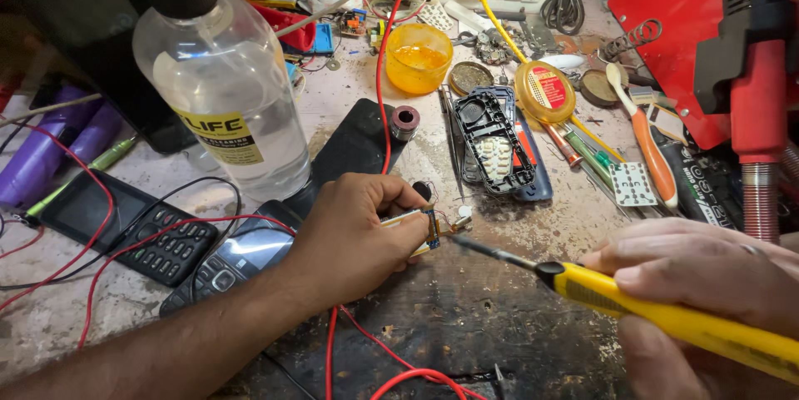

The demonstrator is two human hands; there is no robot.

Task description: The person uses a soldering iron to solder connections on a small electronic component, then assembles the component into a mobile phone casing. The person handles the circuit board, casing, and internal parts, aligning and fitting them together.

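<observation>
Head view: left hand (358,233) pinches a small blue circuit board (431,228) mid-worktop; right hand (707,300) grips a yellow-handled soldering iron (666,308), tip just beside it. Black keypad phones (125,229) crowd the left edge; bare scorched worktop (466,325) lies toward the near edge.

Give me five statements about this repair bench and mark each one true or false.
1. The right hand holds a yellow-handled soldering iron. True.
2. The left hand pinches a small circuit board. True.
3. The clear bottle lies on its side. False: it stands upright, cap on.
4. The iron's tip points at the orange bowl. False: it points at the small circuit board near the left hand's fingers; the bowl sits far back on the bench.
5. A black keypad phone lies left of the left hand, with a red wire across it. True.
</observation>
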